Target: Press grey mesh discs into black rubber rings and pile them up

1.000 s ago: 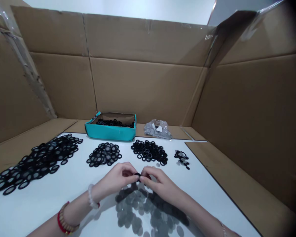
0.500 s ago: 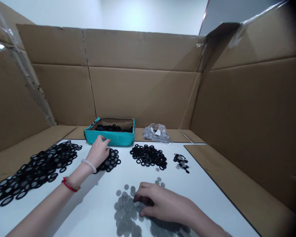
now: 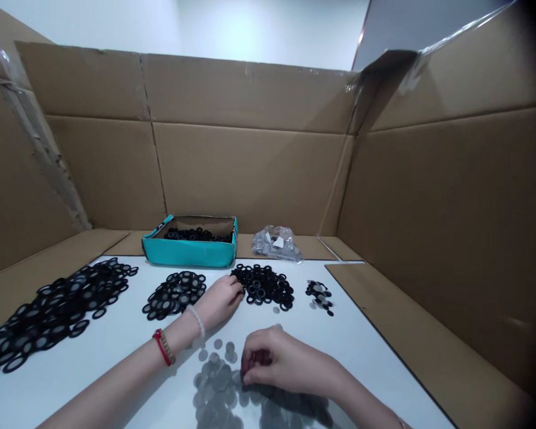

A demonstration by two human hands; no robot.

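My left hand (image 3: pixel 221 301) reaches to the left edge of a middle pile of black rings (image 3: pixel 268 286). Its fingers are curled closed at the rings, and the fingertips are partly hidden. My right hand (image 3: pixel 279 362) is over a spread of thin grey translucent discs (image 3: pixel 217 387). Thumb and index finger come together there in a pinch, and whatever is between them is too small to make out. Left of my left hand lies a pile of black rings with grey discs in their centres (image 3: pixel 175 295).
A longer heap of disc-filled rings (image 3: pixel 58 310) runs along the left. At the back stand a teal box (image 3: pixel 190 253) holding black rings and a clear plastic bag (image 3: pixel 276 243). A small mixed cluster (image 3: pixel 319 295) sits on the right. Cardboard walls (image 3: pixel 250 173) enclose the white table.
My left hand has moved right, from the pile of disc-filled rings to the middle pile of black rings. My right hand stays over the discs, its thumb and finger now closer together.
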